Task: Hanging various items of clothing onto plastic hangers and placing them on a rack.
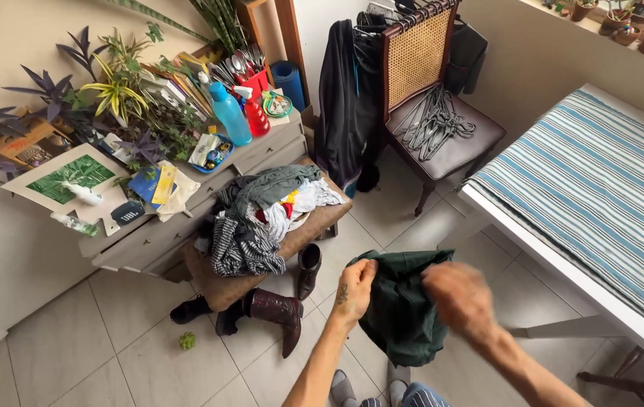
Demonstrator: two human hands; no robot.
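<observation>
A clothes pile (262,218) sits on a bench (314,226); boots (280,309) stand below, hangers (435,120) lie on a chair (454,147).

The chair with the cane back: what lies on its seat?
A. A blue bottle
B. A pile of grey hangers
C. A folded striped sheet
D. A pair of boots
B: a heap of grey hangers lies on the dark seat of the chair; the boots stand on the floor and the blue bottle is on the dresser.
</observation>
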